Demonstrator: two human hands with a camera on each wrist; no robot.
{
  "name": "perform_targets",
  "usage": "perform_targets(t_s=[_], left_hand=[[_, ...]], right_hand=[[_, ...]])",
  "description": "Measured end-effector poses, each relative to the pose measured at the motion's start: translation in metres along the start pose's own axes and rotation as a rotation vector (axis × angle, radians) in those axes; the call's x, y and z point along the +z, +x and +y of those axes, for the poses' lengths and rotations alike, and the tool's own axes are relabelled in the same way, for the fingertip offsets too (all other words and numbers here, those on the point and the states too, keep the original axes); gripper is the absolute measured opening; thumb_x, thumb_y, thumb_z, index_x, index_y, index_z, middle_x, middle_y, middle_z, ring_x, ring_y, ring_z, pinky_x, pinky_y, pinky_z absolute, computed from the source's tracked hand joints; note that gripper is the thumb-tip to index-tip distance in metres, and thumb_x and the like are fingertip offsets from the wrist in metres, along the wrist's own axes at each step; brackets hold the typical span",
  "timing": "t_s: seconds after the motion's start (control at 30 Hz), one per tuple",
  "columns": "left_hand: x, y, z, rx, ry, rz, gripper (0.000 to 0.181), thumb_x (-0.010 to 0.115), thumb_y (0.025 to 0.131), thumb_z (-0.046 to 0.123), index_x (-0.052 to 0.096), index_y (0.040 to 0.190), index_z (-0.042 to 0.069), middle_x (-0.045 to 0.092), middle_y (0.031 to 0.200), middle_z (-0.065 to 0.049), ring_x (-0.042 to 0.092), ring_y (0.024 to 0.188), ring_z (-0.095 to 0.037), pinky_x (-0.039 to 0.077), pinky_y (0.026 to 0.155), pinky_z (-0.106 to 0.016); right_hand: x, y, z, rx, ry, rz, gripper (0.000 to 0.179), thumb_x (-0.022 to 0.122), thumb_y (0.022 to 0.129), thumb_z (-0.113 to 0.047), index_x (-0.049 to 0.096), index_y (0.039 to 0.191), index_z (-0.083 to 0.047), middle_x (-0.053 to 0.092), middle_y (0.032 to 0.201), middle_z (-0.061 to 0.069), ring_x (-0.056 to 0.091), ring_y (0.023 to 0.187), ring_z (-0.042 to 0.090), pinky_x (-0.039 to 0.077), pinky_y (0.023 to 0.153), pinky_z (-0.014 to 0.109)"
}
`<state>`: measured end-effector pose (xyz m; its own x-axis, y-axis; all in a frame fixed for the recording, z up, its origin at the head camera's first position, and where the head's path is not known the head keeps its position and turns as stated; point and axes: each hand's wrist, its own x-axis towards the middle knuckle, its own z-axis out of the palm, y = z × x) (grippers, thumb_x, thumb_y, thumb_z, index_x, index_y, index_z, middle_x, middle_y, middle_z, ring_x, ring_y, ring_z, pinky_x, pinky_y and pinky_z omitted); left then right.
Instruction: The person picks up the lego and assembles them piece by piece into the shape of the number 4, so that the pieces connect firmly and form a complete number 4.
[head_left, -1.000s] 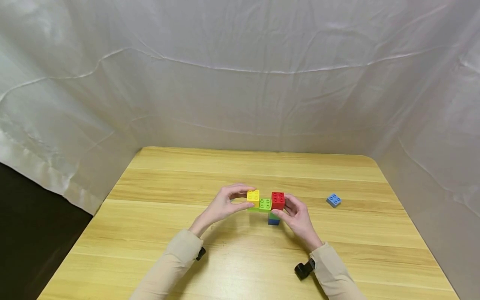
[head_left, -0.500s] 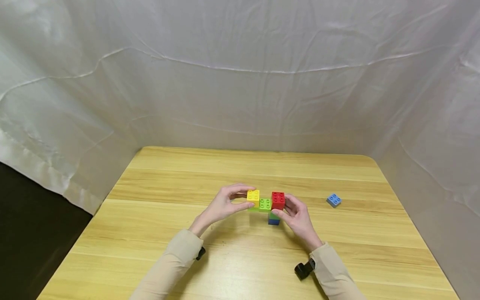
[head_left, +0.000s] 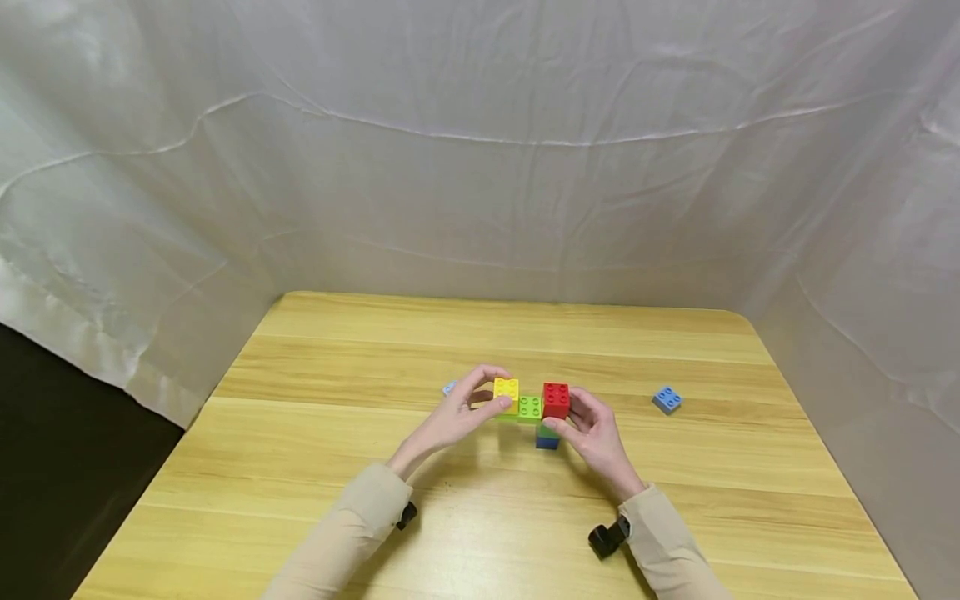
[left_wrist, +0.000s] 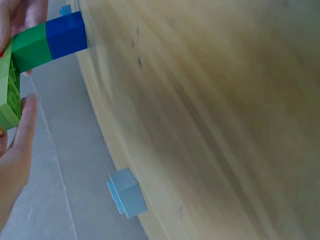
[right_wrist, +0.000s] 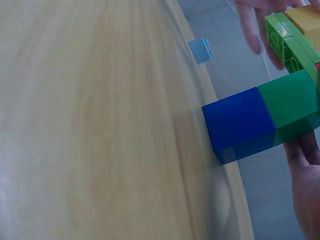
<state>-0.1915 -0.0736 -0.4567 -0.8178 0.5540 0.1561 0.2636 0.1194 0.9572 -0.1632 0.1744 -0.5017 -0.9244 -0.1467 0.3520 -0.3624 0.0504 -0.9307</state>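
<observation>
A small tower of toy bricks stands on the wooden table, between both hands. Its base is a dark blue brick (right_wrist: 240, 125) with a green brick (right_wrist: 290, 106) on top. A lime-green brick (head_left: 530, 408) lies across above, jutting left past the base. On its left end sits a yellow brick (head_left: 506, 390), pinched between thumb and fingers of the left hand (head_left: 453, 417). The right hand (head_left: 596, 437) grips the red brick (head_left: 556, 398) at the right end, with its thumb low on the front.
Right of the tower lies a loose light blue brick (head_left: 667, 400). Another light blue brick (head_left: 449, 388) shows partly behind the left hand. Grey sheeting (head_left: 525, 208) surrounds the wooden table (head_left: 360, 333) at the back and sides.
The left hand has shifted slightly, its thumb now higher on the yellow brick's front and its wrist a little further right. A light blue brick behind it has come into view. The right hand stays put.
</observation>
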Motion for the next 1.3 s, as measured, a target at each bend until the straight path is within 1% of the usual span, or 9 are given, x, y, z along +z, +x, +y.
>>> perform_targets(t_s=[0.07, 0.13, 0.23, 0.4, 0.63, 0.77, 0.97, 1.13, 1.3], left_hand=[[0.0006, 0.0001, -0.0007, -0.001, -0.014, 0.003, 0.034, 0.060, 0.102, 0.019, 0.051, 0.135, 0.014, 0.053, 0.138, -0.014, 0.063, 0.117, -0.032, 0.057, 0.099, -0.049], [0.0007, 0.0004, -0.0013, -0.001, -0.025, 0.011, 0.034, 0.060, 0.102, 0.017, 0.052, 0.134, 0.013, 0.054, 0.137, -0.014, 0.064, 0.114, -0.030, 0.057, 0.099, -0.048], [0.0005, 0.0010, -0.0024, -0.002, -0.038, 0.025, 0.033, 0.062, 0.100, 0.014, 0.055, 0.132, 0.012, 0.056, 0.132, -0.014, 0.065, 0.110, -0.025, 0.057, 0.098, -0.042], [0.0011, 0.0025, -0.0034, 0.029, -0.055, 0.046, 0.032, 0.065, 0.098, 0.011, 0.059, 0.129, 0.009, 0.060, 0.123, -0.015, 0.065, 0.104, -0.023, 0.057, 0.097, -0.033], [0.0008, 0.0031, -0.0053, 0.046, -0.064, 0.046, 0.031, 0.068, 0.096, 0.010, 0.061, 0.126, 0.009, 0.062, 0.123, -0.016, 0.065, 0.102, -0.022, 0.057, 0.098, -0.034], [0.0003, 0.0026, -0.0051, 0.050, -0.063, 0.047, 0.032, 0.068, 0.095, 0.008, 0.061, 0.126, 0.007, 0.062, 0.122, -0.017, 0.065, 0.102, -0.022, 0.057, 0.097, -0.033], [0.0000, 0.0011, -0.0035, 0.023, -0.054, 0.038, 0.035, 0.067, 0.096, 0.011, 0.059, 0.130, 0.010, 0.061, 0.122, -0.015, 0.065, 0.105, -0.026, 0.057, 0.098, -0.033], [0.0011, -0.0010, -0.0032, -0.014, -0.060, 0.029, 0.037, 0.067, 0.098, 0.019, 0.058, 0.133, 0.014, 0.062, 0.123, -0.014, 0.066, 0.110, -0.023, 0.059, 0.096, -0.034], [0.0017, -0.0014, -0.0033, -0.019, -0.097, 0.032, 0.039, 0.071, 0.095, 0.020, 0.059, 0.132, 0.016, 0.064, 0.122, -0.014, 0.067, 0.109, -0.020, 0.061, 0.093, -0.035]], right_hand=[[0.0001, 0.0001, -0.0001, 0.003, 0.002, 0.000, 0.043, 0.072, 0.085, 0.010, 0.055, 0.124, 0.014, 0.067, 0.114, -0.023, 0.065, 0.107, -0.004, 0.053, 0.096, 0.013], [0.0002, 0.0001, -0.0002, 0.006, 0.004, 0.001, 0.043, 0.072, 0.085, 0.009, 0.055, 0.124, 0.014, 0.067, 0.114, -0.023, 0.065, 0.107, -0.004, 0.053, 0.096, 0.013], [0.0002, 0.0002, -0.0002, 0.010, 0.001, 0.003, 0.044, 0.073, 0.085, 0.009, 0.055, 0.124, 0.014, 0.067, 0.114, -0.023, 0.065, 0.107, -0.005, 0.053, 0.096, 0.013], [-0.0004, 0.0003, 0.0002, 0.012, 0.001, 0.003, 0.044, 0.073, 0.085, 0.009, 0.055, 0.124, 0.014, 0.067, 0.114, -0.023, 0.065, 0.107, -0.004, 0.053, 0.096, 0.013], [-0.0005, 0.0003, 0.0004, 0.006, 0.004, 0.000, 0.043, 0.073, 0.085, 0.008, 0.055, 0.124, 0.014, 0.067, 0.115, -0.022, 0.065, 0.107, -0.004, 0.053, 0.096, 0.013], [-0.0004, 0.0004, 0.0011, 0.004, 0.005, 0.001, 0.044, 0.073, 0.085, 0.008, 0.055, 0.124, 0.014, 0.067, 0.115, -0.022, 0.065, 0.108, -0.004, 0.053, 0.097, 0.013], [-0.0007, 0.0005, 0.0023, 0.009, 0.015, -0.002, 0.044, 0.073, 0.085, 0.009, 0.054, 0.124, 0.015, 0.067, 0.114, -0.022, 0.065, 0.107, -0.004, 0.053, 0.096, 0.013], [-0.0024, 0.0001, 0.0029, 0.022, 0.017, -0.013, 0.044, 0.073, 0.085, 0.008, 0.054, 0.125, 0.014, 0.067, 0.114, -0.022, 0.065, 0.107, -0.004, 0.053, 0.096, 0.012], [-0.0048, 0.0003, 0.0022, 0.027, 0.026, -0.021, 0.045, 0.073, 0.086, 0.007, 0.054, 0.125, 0.014, 0.068, 0.115, -0.020, 0.065, 0.108, -0.003, 0.052, 0.097, 0.012]])
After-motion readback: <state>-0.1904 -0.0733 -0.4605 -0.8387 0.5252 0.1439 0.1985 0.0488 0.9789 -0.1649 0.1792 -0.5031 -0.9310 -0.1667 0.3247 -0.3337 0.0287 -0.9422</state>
